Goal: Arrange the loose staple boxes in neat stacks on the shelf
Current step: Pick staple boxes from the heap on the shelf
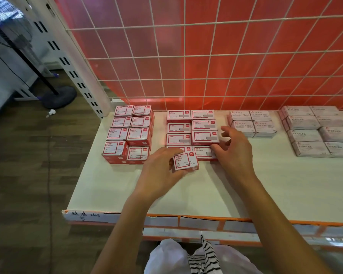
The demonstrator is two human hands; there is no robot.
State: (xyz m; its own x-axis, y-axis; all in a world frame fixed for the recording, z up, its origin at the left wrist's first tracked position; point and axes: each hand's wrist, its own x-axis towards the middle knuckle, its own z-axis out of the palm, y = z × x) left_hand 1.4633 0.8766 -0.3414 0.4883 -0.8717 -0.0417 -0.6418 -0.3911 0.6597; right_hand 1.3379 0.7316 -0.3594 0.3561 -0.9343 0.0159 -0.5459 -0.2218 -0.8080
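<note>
On the white shelf [186, 192] my left hand [160, 171] grips a small red-and-white paper clip box [185, 160] just in front of the middle block of red staple boxes [192, 129]. My right hand [234, 149] rests against the front right corner of that block, thumb touching the lowest front box [203, 153], fingers loosely spread by the box above. A neat two-column stack of red paper clip boxes [129, 133] stands at the left.
Pale pink paper clip boxes [251, 123] and pale staple boxes [313, 131] sit in blocks at the right. A white wire grid over a red panel [206, 56] backs the shelf. The shelf's orange front edge [186, 216] is near me. A fan stand [57, 95] is on the floor at left.
</note>
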